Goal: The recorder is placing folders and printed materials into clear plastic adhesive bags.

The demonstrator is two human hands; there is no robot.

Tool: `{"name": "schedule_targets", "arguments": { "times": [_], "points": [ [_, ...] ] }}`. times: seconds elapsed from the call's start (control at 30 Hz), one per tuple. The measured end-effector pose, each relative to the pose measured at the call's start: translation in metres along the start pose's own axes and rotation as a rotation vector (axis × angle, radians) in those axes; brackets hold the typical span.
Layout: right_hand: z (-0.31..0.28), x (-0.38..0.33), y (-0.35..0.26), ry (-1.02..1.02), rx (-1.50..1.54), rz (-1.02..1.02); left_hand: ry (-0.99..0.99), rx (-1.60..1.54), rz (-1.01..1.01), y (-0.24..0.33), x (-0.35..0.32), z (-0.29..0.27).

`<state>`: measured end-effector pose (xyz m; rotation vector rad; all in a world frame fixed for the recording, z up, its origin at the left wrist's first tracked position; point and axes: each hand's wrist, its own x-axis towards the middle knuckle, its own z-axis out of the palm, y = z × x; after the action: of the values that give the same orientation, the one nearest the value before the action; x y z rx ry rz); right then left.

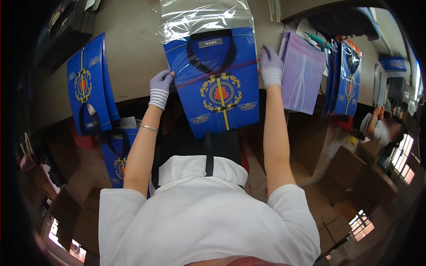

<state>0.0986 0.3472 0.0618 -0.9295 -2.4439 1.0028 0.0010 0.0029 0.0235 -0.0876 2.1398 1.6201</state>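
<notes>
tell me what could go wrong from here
The crinkled clear plastic bag might snag or tear against the flat blue gold-emblem packet. That packet's lower end overhangs the brown table, so it could slip. The purple-and-white-gloved right hand, close to the stacked flat purple pouches, might knock them.

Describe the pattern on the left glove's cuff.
White and greyish-purple bands on the cuff; head view.

Clear bag (208,17) cut off by top edge; right fingers (267,55) blurred.
</notes>
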Motion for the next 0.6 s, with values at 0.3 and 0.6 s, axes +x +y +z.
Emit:
{"name": "schedule_targets", "arguments": {
  "times": [0.3,0.6],
  "points": [
    [0.002,-0.006,0.009,-0.218,0.285,0.32,-0.036,0.024,-0.033,0.015,0.004,-0.013],
    [-0.012,-0.111,0.029,-0.146,0.433,0.336,-0.248,0.083,-0.031,-0.029,-0.066,-0.032]
  ]
}}
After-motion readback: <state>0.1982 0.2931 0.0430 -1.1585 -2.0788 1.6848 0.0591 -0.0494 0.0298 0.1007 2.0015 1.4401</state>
